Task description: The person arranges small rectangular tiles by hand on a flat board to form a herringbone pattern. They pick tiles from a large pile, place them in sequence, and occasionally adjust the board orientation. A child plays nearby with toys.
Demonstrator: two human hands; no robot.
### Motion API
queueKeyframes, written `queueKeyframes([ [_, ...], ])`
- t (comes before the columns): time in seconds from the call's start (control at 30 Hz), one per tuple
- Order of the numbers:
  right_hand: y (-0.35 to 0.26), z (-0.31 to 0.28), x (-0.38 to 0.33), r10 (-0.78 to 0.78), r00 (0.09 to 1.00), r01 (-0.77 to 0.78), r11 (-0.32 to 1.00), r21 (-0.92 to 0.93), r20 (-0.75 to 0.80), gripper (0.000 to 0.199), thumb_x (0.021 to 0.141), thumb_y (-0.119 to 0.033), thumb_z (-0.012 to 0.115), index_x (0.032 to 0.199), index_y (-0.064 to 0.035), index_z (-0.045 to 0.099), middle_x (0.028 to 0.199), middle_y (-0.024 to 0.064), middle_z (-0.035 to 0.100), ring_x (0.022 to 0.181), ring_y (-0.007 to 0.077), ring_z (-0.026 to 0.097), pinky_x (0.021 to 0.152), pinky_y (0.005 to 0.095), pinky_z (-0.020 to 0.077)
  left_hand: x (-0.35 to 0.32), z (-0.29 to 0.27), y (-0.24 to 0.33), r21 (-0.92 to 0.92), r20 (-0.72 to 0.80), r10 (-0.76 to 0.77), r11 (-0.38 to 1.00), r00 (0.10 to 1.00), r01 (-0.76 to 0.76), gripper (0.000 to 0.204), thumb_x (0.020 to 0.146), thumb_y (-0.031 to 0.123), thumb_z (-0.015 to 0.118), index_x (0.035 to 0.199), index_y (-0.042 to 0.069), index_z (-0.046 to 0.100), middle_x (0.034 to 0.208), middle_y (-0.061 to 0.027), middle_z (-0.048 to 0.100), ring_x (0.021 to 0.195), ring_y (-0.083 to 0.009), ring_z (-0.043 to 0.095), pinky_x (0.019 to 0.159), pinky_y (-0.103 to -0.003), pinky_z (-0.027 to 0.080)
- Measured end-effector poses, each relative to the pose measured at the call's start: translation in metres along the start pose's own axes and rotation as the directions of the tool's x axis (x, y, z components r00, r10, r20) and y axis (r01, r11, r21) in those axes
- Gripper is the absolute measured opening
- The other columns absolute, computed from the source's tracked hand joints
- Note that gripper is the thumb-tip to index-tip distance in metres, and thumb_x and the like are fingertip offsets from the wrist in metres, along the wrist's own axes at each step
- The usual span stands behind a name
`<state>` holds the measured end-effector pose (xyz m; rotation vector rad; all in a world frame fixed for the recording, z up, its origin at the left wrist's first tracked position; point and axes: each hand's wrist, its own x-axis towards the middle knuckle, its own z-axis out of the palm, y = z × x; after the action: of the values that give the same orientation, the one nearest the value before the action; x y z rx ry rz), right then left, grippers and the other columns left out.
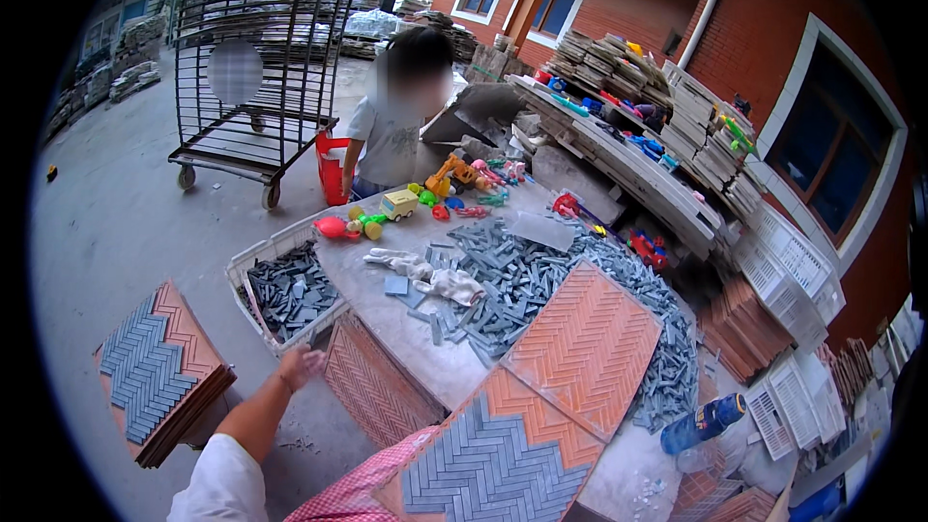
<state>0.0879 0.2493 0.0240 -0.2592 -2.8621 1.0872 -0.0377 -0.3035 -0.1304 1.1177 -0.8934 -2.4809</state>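
My left hand (304, 365) reaches out from a white sleeve, by the near corner of a white plastic crate (333, 317) that holds dark grey tile strips. Its fingers are smeared, so I cannot make out whether they hold anything. Beside it leans a red-brown herringbone-grooved tray (372, 382). Close in front of me lies a similar orange tray (512, 391), partly filled with grey tile strips (488, 469) in a zigzag. Another orange grooved tray (585, 333) lies beyond it, its grooves bare. My right hand is out of view.
Loose grey tile strips (512, 271) cover much of the table, with white gloves (445, 282) beside them. A stack of trays (179, 416) stands at left. A person (387, 135) is near toys (454, 174) at the far edge. A blue bottle (704, 423) stands at right; a wheeled rack (261, 68) is behind.
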Motion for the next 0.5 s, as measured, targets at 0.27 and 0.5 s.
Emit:
queueKeyframes([
  [0.27,0.017,0.02,-0.003,-0.079,0.997,0.079,0.996,-0.039,-0.016,0.017,0.078,-0.016,0.062,0.091,-0.0049,0.065,0.086,0.0143,0.065,0.082,0.0305,0.062,0.074,0.0375,0.0488,-0.063,0.049,-0.021,0.329,0.285,-0.041,0.943,0.958,-0.057,0.03,0.088,0.012,0.05,0.115,0.002,0.049,0.1,-0.0122,0.061,0.089,-0.0229,0.06,0.078,-0.033,0.049],
  [0.5,-0.032,-0.019,0.016,-0.119,0.992,0.119,0.993,0.003,-0.036,0.016,0.078,-0.014,0.061,0.091,-0.0048,0.064,0.089,0.0168,0.063,0.084,0.0332,0.06,0.075,0.0387,0.0482,-0.175,0.093,-0.069,0.62,0.756,0.16,0.135,0.635,-0.773,0.049,0.083,0.012,0.055,0.128,-0.001,0.041,0.123,-0.0185,0.05,0.113,-0.0292,0.05,0.094,-0.04,0.04],
])
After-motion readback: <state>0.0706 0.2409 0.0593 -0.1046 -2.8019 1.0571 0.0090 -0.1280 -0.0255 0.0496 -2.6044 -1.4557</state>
